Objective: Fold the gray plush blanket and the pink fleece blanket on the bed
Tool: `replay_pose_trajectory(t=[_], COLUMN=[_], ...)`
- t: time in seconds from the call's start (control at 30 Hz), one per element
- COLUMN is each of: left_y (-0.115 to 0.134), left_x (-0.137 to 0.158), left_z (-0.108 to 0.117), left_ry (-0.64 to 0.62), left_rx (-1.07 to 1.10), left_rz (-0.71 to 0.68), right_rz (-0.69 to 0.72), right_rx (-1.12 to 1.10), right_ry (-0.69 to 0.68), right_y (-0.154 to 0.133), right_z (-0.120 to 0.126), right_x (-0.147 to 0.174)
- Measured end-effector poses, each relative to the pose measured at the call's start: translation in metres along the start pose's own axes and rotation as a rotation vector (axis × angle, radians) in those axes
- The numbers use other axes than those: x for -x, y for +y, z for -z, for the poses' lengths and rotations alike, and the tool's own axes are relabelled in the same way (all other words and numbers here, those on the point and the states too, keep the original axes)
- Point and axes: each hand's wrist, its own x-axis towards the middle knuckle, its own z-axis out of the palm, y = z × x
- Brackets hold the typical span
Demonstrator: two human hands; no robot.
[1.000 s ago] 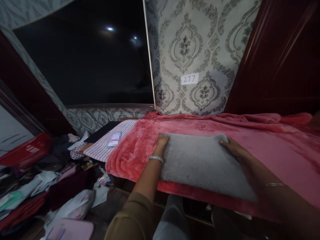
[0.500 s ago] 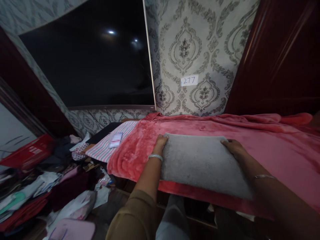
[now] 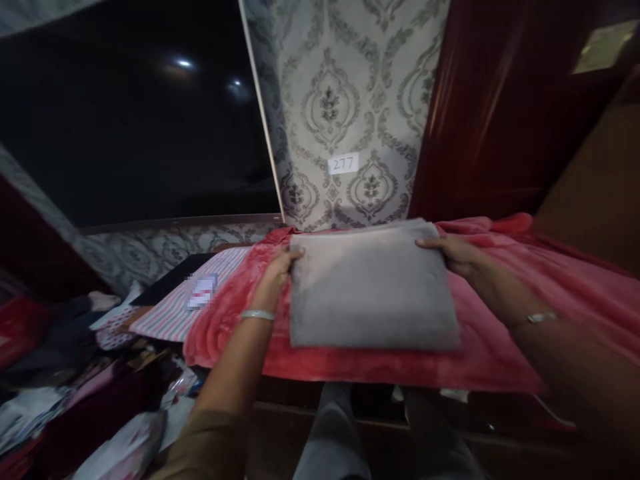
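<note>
A flat grey rectangular piece of folded cloth (image 3: pixel 375 293) is held by its two sides over the red blanket (image 3: pixel 320 363). My left hand (image 3: pixel 284 263) grips its upper left edge, thumb on top and the other fingers mostly hidden behind. On the upper right edge, my right hand (image 3: pixel 453 253) pinches in the same way, thumb on the grey face. Several layers show along the cloth's far edge. Whether its underside touches the blanket cannot be made out.
A striped cloth (image 3: pixel 173 313) with a blurred label lies left of the blanket. Clothes and bags are heaped at lower left, near a red basket (image 3: pixel 23 330). Behind are a large television (image 3: pixel 135 127) and a patterned wall with a paper marked 277 (image 3: pixel 343 163).
Both hands have raised the grey cloth's far edge toward the wall, and its layered top edge now shows. The camera view has turned to the right.
</note>
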Motion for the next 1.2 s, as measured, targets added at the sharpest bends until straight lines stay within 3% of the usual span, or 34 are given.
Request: replay_pose_trajectory(t=[0.07,0.17,0.27,0.37,0.5,0.57,0.63,0.7,0.87,0.97,1.07,1.2], left_y=[0.029,0.067,0.071,0.023,-0.078,-0.116,-0.135,-0.138,-0.114,-0.093,-0.072,-0.057], left_x=[-0.012,-0.021,-0.008,0.026,0.081,0.101,0.112,0.115,0.104,0.086,0.06,0.041], left_z=[0.007,0.014,0.022,0.029,0.034,0.037,0.042,0.049,0.061,0.046,0.006,-0.051], left_ry=[0.007,0.053,0.097,0.073,-0.218,-0.324,-0.338,-0.337,-0.222,-0.119,-0.167,-0.276], left_rx=[0.03,0.033,-0.008,-0.106,-0.379,-0.549,-0.646,-0.666,-0.591,-0.635,-0.765,-0.983], left_rz=[-0.095,-0.272,-0.447,-0.494,-0.479,-0.483,-0.458,-0.449,-0.46,-0.444,-0.443,-0.406], right_rz=[0.043,0.279,0.458,0.479,0.544,0.553,0.551,0.541,0.401,0.279,0.314,0.377], right_rx=[-0.122,-0.148,-0.007,0.215,0.332,0.369,0.386,0.381,0.367,0.455,0.574,0.757], right_ry=[0.042,0.133,0.231,0.258,0.023,-0.066,-0.087,-0.071,-0.062,0.027,0.017,-0.263], right_y=[-0.03,-0.063,-0.061,-0.012,0.086,0.119,0.135,0.139,0.129,0.104,0.064,0.024], right_z=[0.012,0.027,0.03,0.022,0.009,0.005,0.003,0.005,0.022,0.021,-0.015,-0.095], right_x=[-0.011,-0.019,0.002,0.053,0.125,0.147,0.157,0.159,0.157,0.143,0.116,0.084])
